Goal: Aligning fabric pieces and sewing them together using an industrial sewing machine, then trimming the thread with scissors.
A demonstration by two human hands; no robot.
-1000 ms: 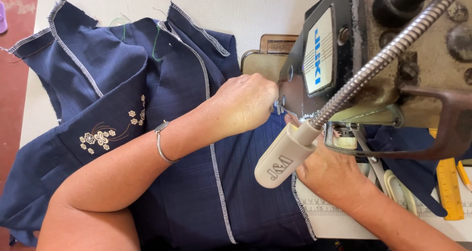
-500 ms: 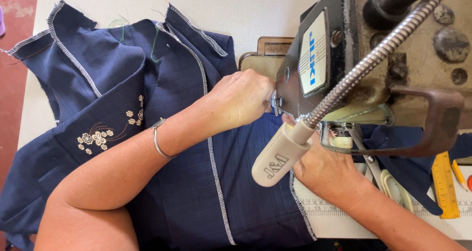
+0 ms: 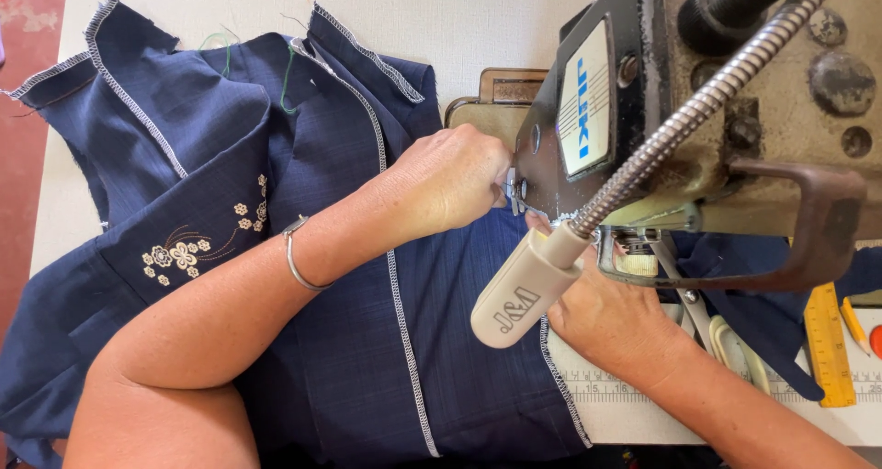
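Head view: hands (image 3: 450, 180) on navy fabric (image 3: 349, 359)

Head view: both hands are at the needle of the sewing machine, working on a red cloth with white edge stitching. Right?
Not quite: the cloth is navy blue, not red, as the head view shows. Both the left hand and right hand are at the sewing machine, and the edge stitching is white.

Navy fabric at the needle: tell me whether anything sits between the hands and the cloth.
Nothing visible does. The left hand rests directly on the navy fabric beside the sewing machine. The right hand lies on it too; the lamp head only blocks the camera's view of it.
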